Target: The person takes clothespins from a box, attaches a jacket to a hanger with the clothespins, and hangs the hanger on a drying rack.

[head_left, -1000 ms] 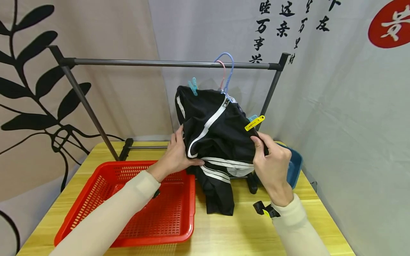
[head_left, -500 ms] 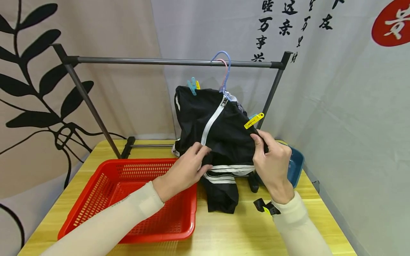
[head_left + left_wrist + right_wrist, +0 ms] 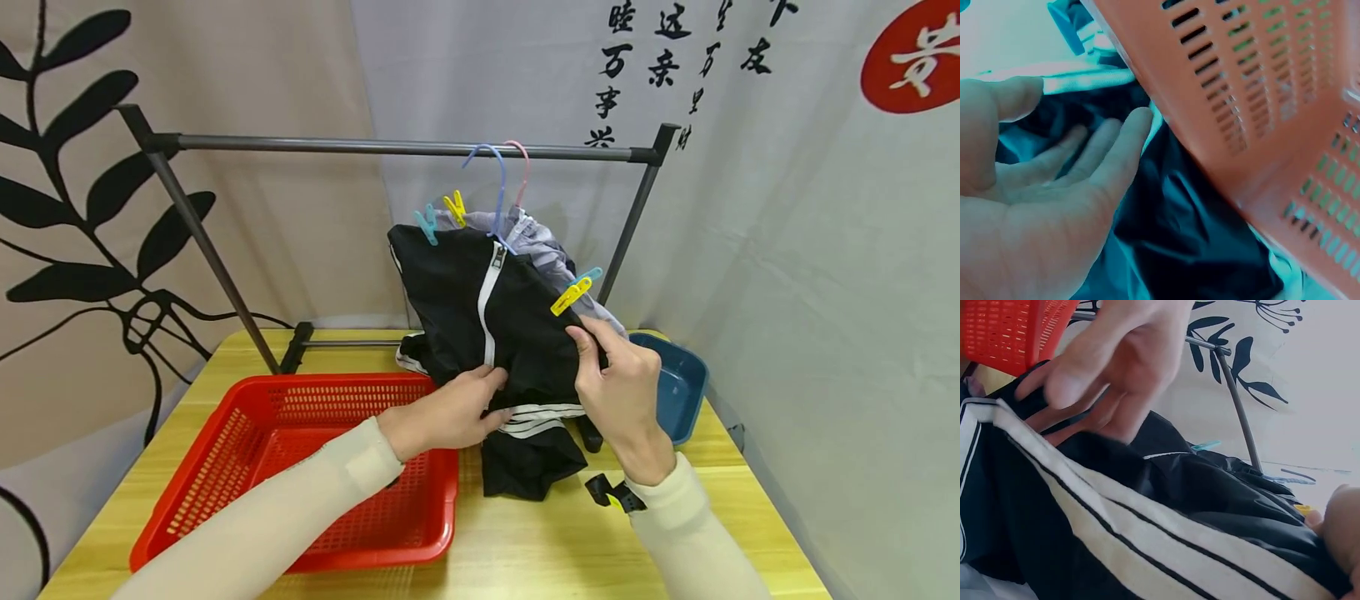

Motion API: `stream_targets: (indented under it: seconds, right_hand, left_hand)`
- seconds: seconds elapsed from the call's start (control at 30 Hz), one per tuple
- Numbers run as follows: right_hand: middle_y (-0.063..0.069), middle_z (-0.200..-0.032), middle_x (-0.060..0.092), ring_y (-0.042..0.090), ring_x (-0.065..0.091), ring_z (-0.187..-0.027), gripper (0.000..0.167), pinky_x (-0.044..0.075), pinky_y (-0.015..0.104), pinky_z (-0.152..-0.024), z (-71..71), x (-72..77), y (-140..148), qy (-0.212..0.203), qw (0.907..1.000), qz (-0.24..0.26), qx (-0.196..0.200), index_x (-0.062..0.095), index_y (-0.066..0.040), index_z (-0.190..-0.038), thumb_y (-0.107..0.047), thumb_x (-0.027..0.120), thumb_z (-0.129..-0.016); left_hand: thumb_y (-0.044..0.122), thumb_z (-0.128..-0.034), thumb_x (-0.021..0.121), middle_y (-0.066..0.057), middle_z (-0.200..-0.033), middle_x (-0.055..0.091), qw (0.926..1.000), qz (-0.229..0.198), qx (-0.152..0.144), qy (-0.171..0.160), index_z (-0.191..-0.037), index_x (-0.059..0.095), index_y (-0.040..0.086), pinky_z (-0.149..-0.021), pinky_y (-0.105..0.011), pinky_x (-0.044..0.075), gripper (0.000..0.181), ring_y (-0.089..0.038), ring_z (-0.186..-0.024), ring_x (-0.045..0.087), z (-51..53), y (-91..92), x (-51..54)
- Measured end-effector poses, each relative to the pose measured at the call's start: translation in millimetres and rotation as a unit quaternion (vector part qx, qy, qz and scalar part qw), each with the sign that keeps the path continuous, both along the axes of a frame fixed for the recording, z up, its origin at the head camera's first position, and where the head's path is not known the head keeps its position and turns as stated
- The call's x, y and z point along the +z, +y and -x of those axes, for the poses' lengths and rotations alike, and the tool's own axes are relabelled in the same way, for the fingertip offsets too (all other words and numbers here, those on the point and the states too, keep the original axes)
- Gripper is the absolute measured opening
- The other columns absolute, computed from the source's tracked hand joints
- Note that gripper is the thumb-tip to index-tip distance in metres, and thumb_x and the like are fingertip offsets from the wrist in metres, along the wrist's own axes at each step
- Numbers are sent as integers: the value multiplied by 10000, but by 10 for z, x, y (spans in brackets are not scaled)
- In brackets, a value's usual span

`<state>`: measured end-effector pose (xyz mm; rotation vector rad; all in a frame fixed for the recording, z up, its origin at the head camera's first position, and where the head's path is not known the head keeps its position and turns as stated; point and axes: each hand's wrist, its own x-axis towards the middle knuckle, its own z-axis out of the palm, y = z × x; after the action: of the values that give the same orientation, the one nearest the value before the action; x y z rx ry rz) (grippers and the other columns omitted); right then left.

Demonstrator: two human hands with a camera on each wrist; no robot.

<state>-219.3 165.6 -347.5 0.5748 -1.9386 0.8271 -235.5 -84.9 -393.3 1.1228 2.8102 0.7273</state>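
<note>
A black zip-up jacket (image 3: 450, 283) with white stripes hangs on a blue hanger (image 3: 501, 183), clipped by a light-blue clothespin (image 3: 426, 223) and a yellow clothespin (image 3: 572, 297). The left hand (image 3: 453, 412) lies over the lower front by the white zipper strip. In the left wrist view, the fingers (image 3: 1116, 153) are loosely extended against the cloth, with a gap to the thumb. At the jacket's right edge, below the yellow clothespin, the right hand (image 3: 618, 383) pinches the fabric between thumb and fingers. The striped hem (image 3: 1166, 544) stretches between both hands in the right wrist view.
A grey garment (image 3: 536, 242) on a pink hanger (image 3: 522, 171) hangs behind, with another yellow clothespin (image 3: 455, 208). The metal rack (image 3: 337, 145) stands on the wooden table (image 3: 525, 542). A red basket (image 3: 442, 533) sits front left, a blue bin (image 3: 678, 392) right.
The left hand has left the jacket's left side and moved right to the zipper strip. The jacket and blue hanger have shifted left and nearer, uncovering the grey garment. The right hand keeps its grip.
</note>
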Motion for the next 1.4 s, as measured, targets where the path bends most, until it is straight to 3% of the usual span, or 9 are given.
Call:
stream_targets:
  seconds: [0.03, 0.27, 0.47, 0.63, 0.83, 1.0, 1.13, 1.27, 1.4]
  right_hand:
    - [239, -983, 876, 280, 684, -529, 147, 560, 357, -538, -2, -1, 5, -9, 10000, -5, -3, 840, 72, -1149, -48, 834, -1065]
    - [235, -959, 871, 274, 691, -541, 140, 551, 346, -543, -21, -20, 57, -38, 10000, 25, -33, 838, 69, -1144, -48, 831, -1067]
    - [228, -929, 862, 247, 661, -532, 142, 521, 321, -535, -45, -44, 88, -126, 9999, 14, -71, 835, 58, -1149, -61, 832, -1071]
    - [220, -905, 857, 231, 623, -508, 132, 490, 311, -515, -33, -65, 79, -123, 9999, 35, -44, 834, 62, -1142, -43, 836, -1062]
    - [217, -873, 845, 205, 549, -473, 120, 447, 266, -497, -22, -64, 76, -118, 9999, 40, -36, 832, 69, -1133, -23, 836, -1056]
    - [225, -866, 840, 218, 552, -465, 130, 463, 239, -509, -19, -72, 89, -154, 9998, 70, -37, 830, 78, -1139, -16, 839, -1049]
    - [227, -872, 842, 228, 580, -474, 140, 493, 248, -524, -28, -80, 104, -180, 9998, 61, -70, 829, 78, -1147, -25, 839, -1053]
    - [221, -855, 835, 223, 596, -482, 149, 507, 271, -530, -33, -85, 104, -210, 9998, 34, -21, 832, 67, -1150, -54, 837, -1064]
    - [210, -870, 844, 219, 608, -491, 146, 529, 304, -537, -23, -98, 73, -200, 9997, 63, 83, 838, 61, -1148, -58, 840, -1064]
  left_hand:
    - [185, -1130, 775, -201, -1274, 752, 10000, -45, 36, -65, -1372, 673, -34, -1059, -454, 671, 341, -310, -1105, 738, -56, -24, 94]
    - [136, -1116, 797, -77, -1228, 835, 9947, -692, 402, 643, -1284, 797, 55, -1006, -407, 709, 186, -225, -1072, 808, -91, -313, 202]
    - [98, -1107, 801, -71, -1163, 833, 9787, -1071, 1207, 1265, -1235, 810, 76, -894, -430, 719, 130, -208, -955, 771, -74, -677, 282]
    - [89, -1124, 766, -130, -1210, 810, 9611, -1084, 1916, 1669, -1281, 786, 52, -863, -487, 708, 163, -305, -995, 783, -48, -1100, 237]
    - [97, -1148, 700, -227, -1336, 746, 9207, -1322, 3003, 2113, -1378, 736, 7, -933, -643, 631, 250, -445, -1147, 743, 3, -1659, 237]
    - [139, -1163, 641, -327, -1467, 598, 8704, -1671, 4089, 2173, -1528, 601, -41, -1040, -695, 509, 409, -520, -1270, 617, 76, -2092, 307]
    - [223, -1180, 585, -336, -1595, 469, 8347, -1937, 4798, 1885, -1665, 439, -11, -1100, -661, 456, 558, -516, -1376, 533, 133, -2378, 360]
    - [302, -1199, 519, -271, -1742, 389, 8148, -2059, 5242, 1375, -1780, 257, 76, -1174, -650, 490, 676, -470, -1500, 517, 176, -2601, 364]
    - [325, -1211, 502, -272, -1782, 388, 8147, -2018, 5319, 1123, -1823, 161, 109, -1219, -711, 520, 734, -500, -1530, 574, 226, -2750, 352]
